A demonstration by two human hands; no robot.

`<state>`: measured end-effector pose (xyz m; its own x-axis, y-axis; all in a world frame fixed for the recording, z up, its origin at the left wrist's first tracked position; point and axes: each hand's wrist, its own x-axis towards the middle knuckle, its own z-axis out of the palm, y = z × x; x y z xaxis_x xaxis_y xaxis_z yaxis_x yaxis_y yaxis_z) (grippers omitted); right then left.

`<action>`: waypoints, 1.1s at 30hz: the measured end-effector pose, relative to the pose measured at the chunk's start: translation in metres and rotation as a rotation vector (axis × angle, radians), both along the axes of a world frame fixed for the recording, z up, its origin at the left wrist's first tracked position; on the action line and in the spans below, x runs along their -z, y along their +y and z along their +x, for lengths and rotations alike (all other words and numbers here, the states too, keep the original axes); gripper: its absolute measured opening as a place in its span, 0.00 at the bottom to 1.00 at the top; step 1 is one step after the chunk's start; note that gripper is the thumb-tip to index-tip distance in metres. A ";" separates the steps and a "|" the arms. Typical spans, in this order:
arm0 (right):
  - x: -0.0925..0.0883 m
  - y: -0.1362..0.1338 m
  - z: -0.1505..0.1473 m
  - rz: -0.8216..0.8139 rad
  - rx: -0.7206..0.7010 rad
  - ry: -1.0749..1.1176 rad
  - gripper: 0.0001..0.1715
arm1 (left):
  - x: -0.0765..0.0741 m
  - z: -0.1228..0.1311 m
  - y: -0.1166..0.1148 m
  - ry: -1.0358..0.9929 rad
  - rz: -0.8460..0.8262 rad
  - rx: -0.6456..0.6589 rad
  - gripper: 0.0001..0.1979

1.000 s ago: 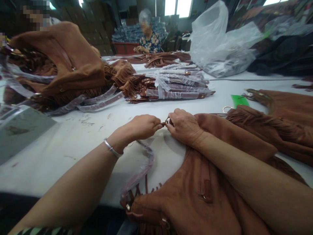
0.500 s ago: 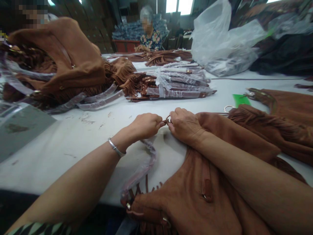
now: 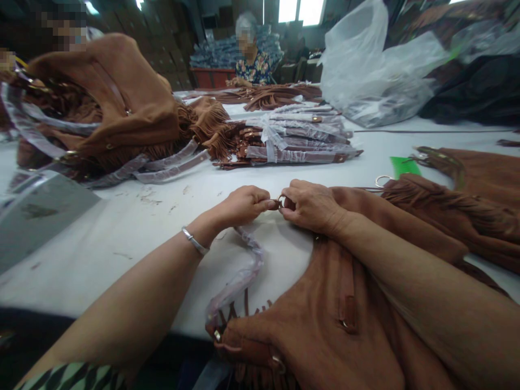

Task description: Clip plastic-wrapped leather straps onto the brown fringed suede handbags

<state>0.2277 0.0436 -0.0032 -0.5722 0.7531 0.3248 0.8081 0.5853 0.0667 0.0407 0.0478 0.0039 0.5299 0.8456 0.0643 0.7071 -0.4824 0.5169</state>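
Note:
My left hand (image 3: 244, 207) is closed, pinching the end of a bag strap (image 3: 252, 265) wrapped in clear plastic. The strap hangs below that hand and curves down to one end of a brown suede bag (image 3: 312, 325). My right hand (image 3: 311, 207) is closed on a short brown tab with a small metal ring (image 3: 280, 202) at its tip. Ring and strap end meet between my fingertips; whether they are linked I cannot tell. The bag lies under my right forearm, and fringe shows near its lower left end.
Another brown bag (image 3: 138, 108) with fringe sits at the left behind a grey box (image 3: 40, 216). Plastic-wrapped straps (image 3: 300, 146) lie bundled across the table. More brown bags (image 3: 487, 179) and a green tag (image 3: 404, 166) are at right. A person (image 3: 252, 59) sits across the table.
Both hands stay together in nearly the same place. The brown tab by my right fingers shows more clearly now. The whole view has shifted slightly.

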 end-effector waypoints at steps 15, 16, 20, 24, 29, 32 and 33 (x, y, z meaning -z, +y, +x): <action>-0.009 0.008 0.013 -0.635 -0.041 0.520 0.13 | -0.005 -0.001 0.007 -0.129 -0.154 0.116 0.17; -0.009 0.008 0.013 -0.710 -0.068 0.566 0.13 | -0.006 -0.002 0.007 -0.126 -0.158 0.132 0.16; -0.012 0.013 0.015 -1.100 -0.211 0.686 0.12 | -0.013 0.000 0.005 -0.107 -0.256 0.211 0.17; -0.019 0.012 0.017 -1.011 -0.176 0.527 0.11 | -0.015 0.000 0.006 -0.130 -0.247 0.193 0.16; -0.019 0.001 0.020 -0.271 0.001 0.193 0.19 | -0.012 0.000 0.009 -0.230 -0.164 0.099 0.16; -0.017 -0.006 0.017 -0.079 0.114 0.026 0.14 | -0.012 0.000 0.010 -0.240 -0.161 0.078 0.17; -0.016 -0.007 0.014 -0.041 0.119 -0.012 0.13 | -0.012 0.000 0.010 -0.237 -0.165 0.070 0.17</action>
